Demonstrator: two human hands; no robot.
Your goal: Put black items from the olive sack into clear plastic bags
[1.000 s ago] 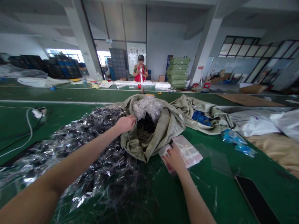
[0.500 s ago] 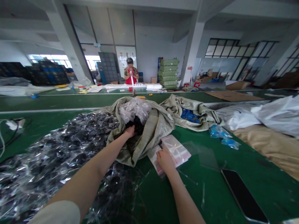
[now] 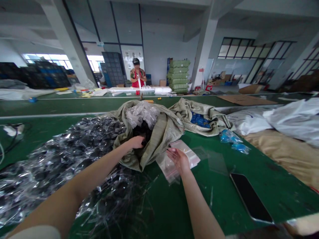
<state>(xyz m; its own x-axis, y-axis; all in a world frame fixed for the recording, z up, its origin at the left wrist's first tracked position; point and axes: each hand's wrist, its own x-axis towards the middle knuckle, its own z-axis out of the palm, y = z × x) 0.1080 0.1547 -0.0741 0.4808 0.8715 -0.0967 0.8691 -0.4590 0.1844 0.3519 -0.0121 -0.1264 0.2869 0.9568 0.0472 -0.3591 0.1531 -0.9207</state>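
My left hand [image 3: 137,142] is at the mouth of a grey-green woven sack [image 3: 163,132], fingers closed round a small black item [image 3: 144,142] whose kind I cannot make out. More black items [image 3: 142,130] lie inside the sack, below crumpled clear plastic [image 3: 143,113]. To the right, my right hand [image 3: 179,160] is over a stack of flat clear plastic bags [image 3: 191,156]. Its fingertips are pinched together, seemingly on the edge of a clear bag [image 3: 165,167]; the film is hard to see. Left of the sack spreads a large heap of black items in clear wrapping [image 3: 74,149].
A phone [image 3: 250,197] lies at the right on the green table [image 3: 159,212]. Behind it are blue wrapped items [image 3: 229,136] and a second sack [image 3: 179,108] with blue contents. White and tan bundles [image 3: 281,149] line the right edge. A co-worker [image 3: 138,74] stands across the tables.
My left hand has drawn back slightly from inside the sack, with a black item now showing in its fingers. My right hand has turned and lifted from the bag stack. The view has shifted slightly.
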